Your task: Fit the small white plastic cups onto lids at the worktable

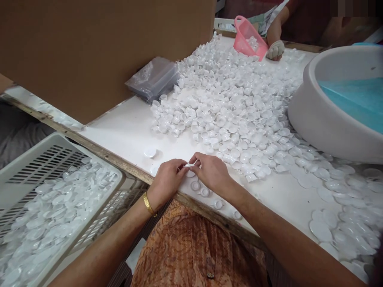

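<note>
My left hand (169,177) and my right hand (211,170) meet over the near edge of the table, fingertips pinched on one small white plastic piece (189,165). Its exact kind is mostly hidden by the fingers. Just below the hands, a row of small white ring-shaped pieces (204,191) lies along the wooden edge. A round white cap (150,152) rests on the table, up and left of my left hand. Beyond my right hand spreads a large heap of white plastic cup-like pieces (227,107).
At lower left stands a white slatted basket (118,187) holding many white pieces. A brown cardboard sheet (98,52) rises behind, beside a clear plastic bag pack (154,77). A large white tub (302,107) stands right. Far off, a co-worker's gloved hand (275,50) is beside a pink scoop (243,34).
</note>
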`<state>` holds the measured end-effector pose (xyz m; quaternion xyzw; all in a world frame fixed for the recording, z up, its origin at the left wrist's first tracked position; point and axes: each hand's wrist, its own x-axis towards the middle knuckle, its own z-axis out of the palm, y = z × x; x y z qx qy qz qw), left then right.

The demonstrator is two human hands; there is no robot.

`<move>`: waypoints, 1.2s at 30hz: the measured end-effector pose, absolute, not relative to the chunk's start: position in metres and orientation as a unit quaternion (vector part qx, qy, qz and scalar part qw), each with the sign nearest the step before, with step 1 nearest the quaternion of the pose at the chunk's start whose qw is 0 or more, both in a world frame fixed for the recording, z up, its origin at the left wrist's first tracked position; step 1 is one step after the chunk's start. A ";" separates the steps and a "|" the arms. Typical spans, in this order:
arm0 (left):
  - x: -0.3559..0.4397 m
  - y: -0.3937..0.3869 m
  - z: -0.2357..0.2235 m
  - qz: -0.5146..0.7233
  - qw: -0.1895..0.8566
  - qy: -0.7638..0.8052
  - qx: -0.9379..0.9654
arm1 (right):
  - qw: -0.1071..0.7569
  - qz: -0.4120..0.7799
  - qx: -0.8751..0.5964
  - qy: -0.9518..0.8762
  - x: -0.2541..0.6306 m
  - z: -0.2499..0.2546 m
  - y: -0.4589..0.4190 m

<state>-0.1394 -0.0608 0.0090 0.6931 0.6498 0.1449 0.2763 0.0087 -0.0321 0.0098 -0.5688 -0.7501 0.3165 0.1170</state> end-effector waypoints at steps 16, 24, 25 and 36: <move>-0.135 -0.047 0.014 0.138 0.325 0.669 0.654 | 0.182 0.215 -0.497 -0.821 0.023 -0.003 -0.046; -0.134 -0.048 0.010 0.147 0.327 0.664 0.657 | 0.142 0.182 -0.480 -0.846 0.026 0.002 -0.047; -0.133 -0.048 0.010 0.147 0.324 0.661 0.660 | 0.136 0.179 -0.477 -0.850 0.026 0.002 -0.047; -0.134 -0.044 0.005 0.154 0.363 0.653 0.647 | 0.164 0.143 -0.478 -0.851 0.028 0.001 -0.048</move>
